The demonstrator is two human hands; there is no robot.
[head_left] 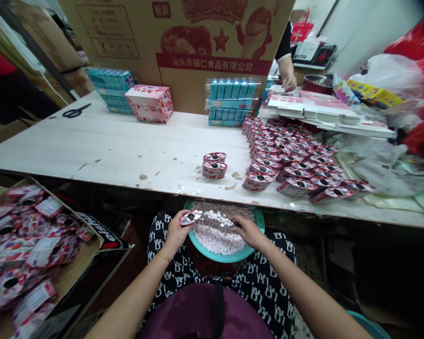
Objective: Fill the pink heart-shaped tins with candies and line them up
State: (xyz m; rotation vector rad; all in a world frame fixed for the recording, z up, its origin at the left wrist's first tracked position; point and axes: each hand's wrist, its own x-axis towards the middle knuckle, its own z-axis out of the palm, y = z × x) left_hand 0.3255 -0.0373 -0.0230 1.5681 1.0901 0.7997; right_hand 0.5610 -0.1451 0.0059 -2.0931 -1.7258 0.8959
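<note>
My left hand (176, 231) grips a small red-and-white printed carton (191, 217) with a dark round hole in its top. My right hand (248, 231) is closed on what looks like a clear scoop (215, 227), heaped with small white pellets (217, 216). The scoop points left at the carton, its tip close beside it; contact is hard to make out. Both hands are over a teal basin (226, 258) of white and pinkish pellets, held between the knees. On the table ahead stand two similar cartons (215, 170).
Rows of upright cartons (297, 162) fill the table's right side. An open box (92, 240) of cartons is at lower left. Scissors (77, 111), a pink box (150, 103) and blue packs (229, 101) lie farther back. Another person's hand (289, 77) is near flat cardboard (314, 106).
</note>
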